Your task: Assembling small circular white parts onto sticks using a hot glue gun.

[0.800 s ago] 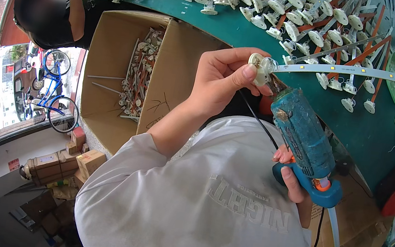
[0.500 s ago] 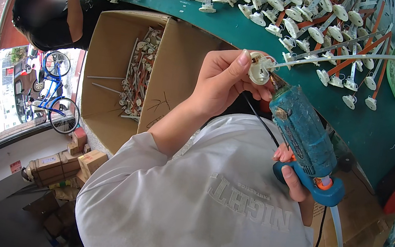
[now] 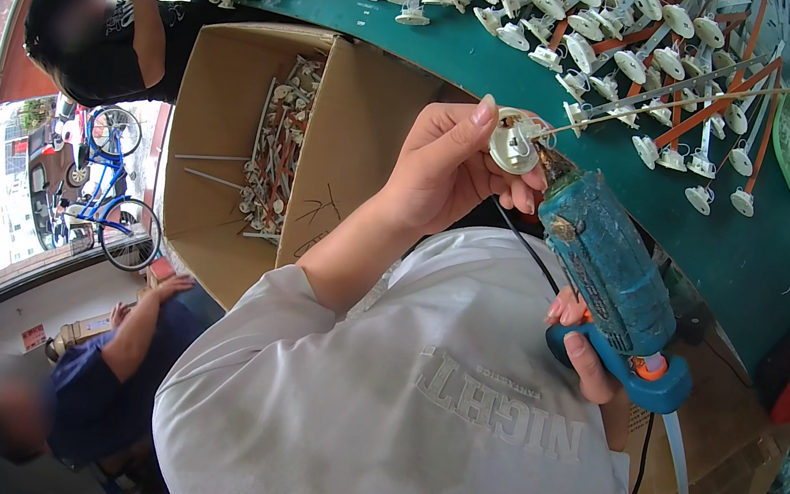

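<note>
While the left hand point(image 3: 440, 157) pinched a white disc point(image 3: 508, 146) at upper centre, the right hand point(image 3: 594, 370) gripping a glue gun point(image 3: 609, 267) below, a green table point(image 3: 481, 67) spanned the top, a bicycle point(image 3: 100, 193) apparently outdoors left.

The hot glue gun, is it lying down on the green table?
No, the right hand grips the hot glue gun, its nozzle close to the round white fitting in the left hand.
</note>
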`<action>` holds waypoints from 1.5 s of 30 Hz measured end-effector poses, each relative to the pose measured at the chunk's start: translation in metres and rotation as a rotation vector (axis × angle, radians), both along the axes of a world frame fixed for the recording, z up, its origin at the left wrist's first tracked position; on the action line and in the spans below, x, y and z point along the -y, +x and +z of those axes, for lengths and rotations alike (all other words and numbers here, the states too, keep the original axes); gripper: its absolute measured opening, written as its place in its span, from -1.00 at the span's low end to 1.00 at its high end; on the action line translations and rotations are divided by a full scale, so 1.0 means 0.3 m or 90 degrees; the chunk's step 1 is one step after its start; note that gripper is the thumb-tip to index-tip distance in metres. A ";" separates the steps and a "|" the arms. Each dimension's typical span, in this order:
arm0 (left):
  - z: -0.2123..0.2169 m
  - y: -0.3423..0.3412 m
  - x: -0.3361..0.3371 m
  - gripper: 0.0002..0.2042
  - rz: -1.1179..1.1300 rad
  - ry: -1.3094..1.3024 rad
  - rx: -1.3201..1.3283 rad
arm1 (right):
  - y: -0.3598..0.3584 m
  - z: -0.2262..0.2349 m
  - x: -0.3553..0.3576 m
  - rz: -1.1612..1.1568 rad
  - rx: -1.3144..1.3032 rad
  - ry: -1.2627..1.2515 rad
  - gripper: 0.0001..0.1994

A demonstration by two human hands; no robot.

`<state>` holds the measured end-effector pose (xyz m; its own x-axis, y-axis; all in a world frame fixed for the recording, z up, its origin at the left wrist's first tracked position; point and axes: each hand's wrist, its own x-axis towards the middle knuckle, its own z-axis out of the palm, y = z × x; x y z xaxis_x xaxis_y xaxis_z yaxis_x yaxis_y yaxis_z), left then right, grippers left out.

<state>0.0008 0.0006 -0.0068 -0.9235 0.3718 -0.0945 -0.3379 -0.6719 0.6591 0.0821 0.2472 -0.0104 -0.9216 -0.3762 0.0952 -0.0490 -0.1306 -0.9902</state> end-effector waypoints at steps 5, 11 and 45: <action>-0.006 0.001 0.001 -0.49 -0.009 0.024 0.015 | 0.010 -0.021 0.000 0.003 0.044 -0.078 -0.76; 0.012 0.006 -0.006 -0.35 0.031 -0.091 0.030 | 0.021 -0.025 0.008 -0.022 0.090 -0.107 -0.75; -0.017 -0.006 0.002 -0.52 0.035 -0.017 0.016 | 0.005 -0.027 0.006 -0.043 0.019 -0.090 -0.66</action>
<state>-0.0009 0.0000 -0.0119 -0.9397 0.3178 -0.1267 -0.3175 -0.6724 0.6687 0.0836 0.2453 -0.0185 -0.9477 -0.2978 0.1147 -0.0330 -0.2661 -0.9634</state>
